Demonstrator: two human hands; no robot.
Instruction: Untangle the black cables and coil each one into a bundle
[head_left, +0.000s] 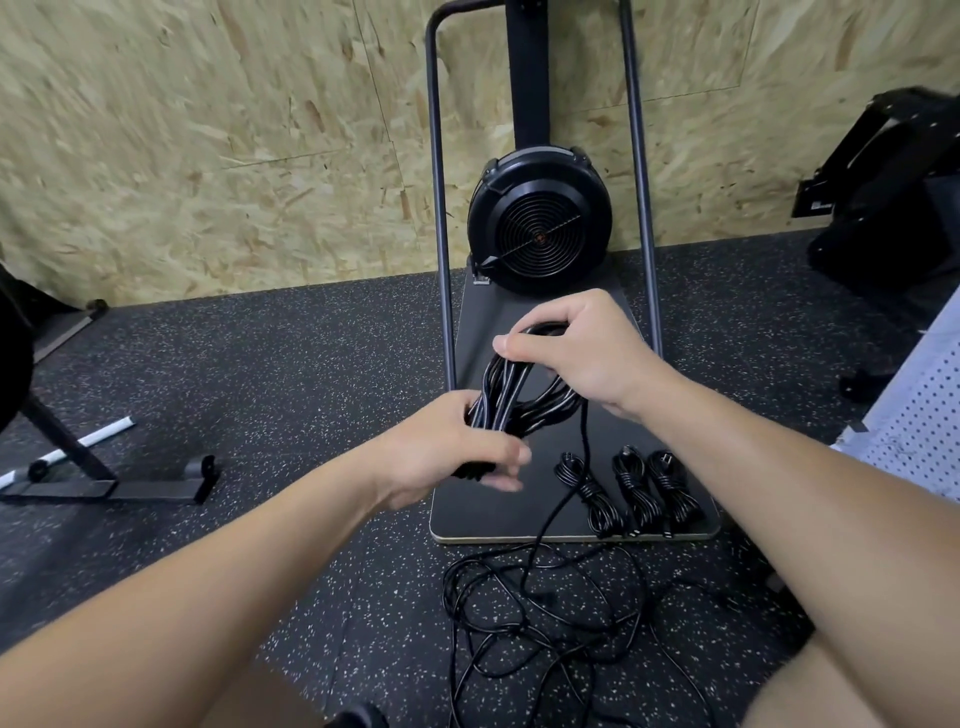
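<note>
Left hand (457, 447): fingers curled round the lower end of the cable coil (514, 395).
Right hand (576, 353): pinches the coil's top loop.
Finished bundles (631, 493): apparently three, on the black base plate (519, 514).
Tangled cables (535, 613): floor (260, 389), just before the plate.

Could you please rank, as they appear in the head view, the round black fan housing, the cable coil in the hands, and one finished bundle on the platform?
1. Fan housing, clearly largest.
2. Cable coil gripped by the left hand and right hand; nearer the camera, so partly flattered.
3. Finished bundle, smallest.
</note>
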